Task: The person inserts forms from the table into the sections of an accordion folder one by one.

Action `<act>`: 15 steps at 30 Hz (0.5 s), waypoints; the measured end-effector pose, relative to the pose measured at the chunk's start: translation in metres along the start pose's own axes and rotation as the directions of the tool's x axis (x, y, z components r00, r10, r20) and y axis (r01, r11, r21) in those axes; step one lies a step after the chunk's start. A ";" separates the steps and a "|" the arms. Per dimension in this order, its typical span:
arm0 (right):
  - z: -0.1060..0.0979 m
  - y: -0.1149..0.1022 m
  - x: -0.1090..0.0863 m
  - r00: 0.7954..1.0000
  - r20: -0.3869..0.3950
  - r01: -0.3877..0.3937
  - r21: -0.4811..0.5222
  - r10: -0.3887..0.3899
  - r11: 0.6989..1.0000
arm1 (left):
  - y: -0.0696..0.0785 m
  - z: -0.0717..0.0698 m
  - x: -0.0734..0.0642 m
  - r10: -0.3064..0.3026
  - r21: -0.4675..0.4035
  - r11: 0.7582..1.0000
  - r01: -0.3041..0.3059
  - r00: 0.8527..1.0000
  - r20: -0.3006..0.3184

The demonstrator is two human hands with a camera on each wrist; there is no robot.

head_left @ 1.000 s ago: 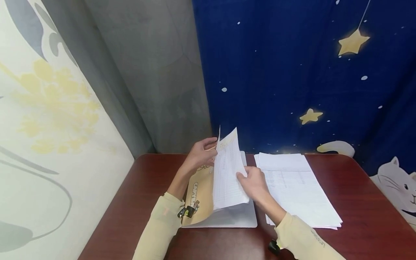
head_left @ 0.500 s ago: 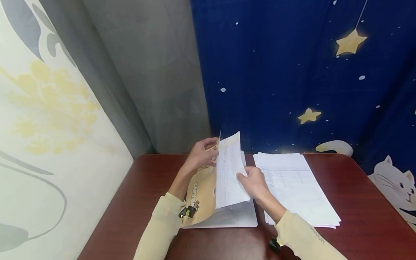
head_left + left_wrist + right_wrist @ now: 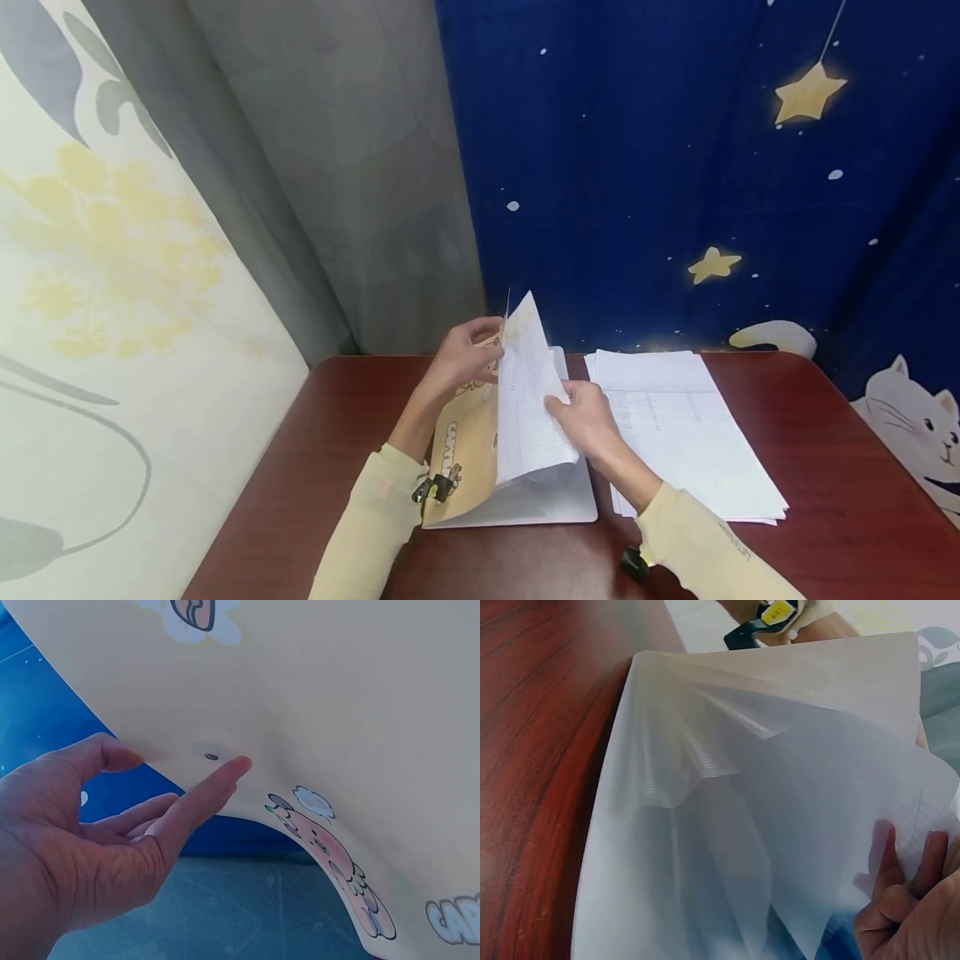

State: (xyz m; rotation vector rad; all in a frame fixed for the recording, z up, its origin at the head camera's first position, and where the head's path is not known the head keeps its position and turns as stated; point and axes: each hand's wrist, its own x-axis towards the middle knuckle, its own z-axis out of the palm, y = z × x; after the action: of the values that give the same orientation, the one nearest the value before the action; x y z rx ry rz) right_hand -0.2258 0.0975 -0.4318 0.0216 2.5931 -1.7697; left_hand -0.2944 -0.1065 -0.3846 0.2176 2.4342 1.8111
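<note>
A tan-covered folder (image 3: 463,433) with cartoon animals and white lettering lies on the table, its cover lifted. My left hand (image 3: 468,354) is at the cover's far part; in the left wrist view, fingertips (image 3: 241,763) rest against the outer face of the cover (image 3: 360,712). My right hand (image 3: 588,417) pinches the right edge of printed paper sheets (image 3: 528,408), thumb on top, held slanted inside the folder. From the right wrist, clear plastic sleeves (image 3: 697,742) fan out at the folder's corner, with right-hand fingers (image 3: 889,859) behind the paper.
A stack of printed sheets (image 3: 682,442) lies right of the folder on the dark red table (image 3: 810,450). A blue star-patterned curtain (image 3: 600,208) hangs behind, a grey curtain (image 3: 360,183) beside it. A patterned white wall (image 3: 150,333) stands at the left.
The top corner of the held sheets swung right, then back left, and the paper now bends more. Both hands stay nearly where they were.
</note>
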 end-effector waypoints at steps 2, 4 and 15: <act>-0.002 -0.002 0.000 1.000 0.011 -0.001 0.013 0.001 1.000 | 0.001 0.000 0.000 -0.002 0.002 1.000 0.002 1.000 -0.006; -0.003 -0.003 0.000 1.000 0.027 -0.006 0.033 0.006 0.999 | 0.002 -0.001 0.000 -0.001 -0.003 1.000 0.001 1.000 -0.011; 0.002 -0.002 0.001 0.997 0.063 -0.042 0.079 0.037 0.996 | 0.003 0.000 -0.002 -0.002 -0.022 1.000 0.002 1.000 -0.003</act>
State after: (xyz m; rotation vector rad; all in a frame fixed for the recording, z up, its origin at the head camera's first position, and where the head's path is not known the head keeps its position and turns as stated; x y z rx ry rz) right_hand -0.2272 0.0949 -0.4302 0.0189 2.4615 -1.8296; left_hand -0.2919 -0.1058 -0.3822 0.2101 2.4145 1.8374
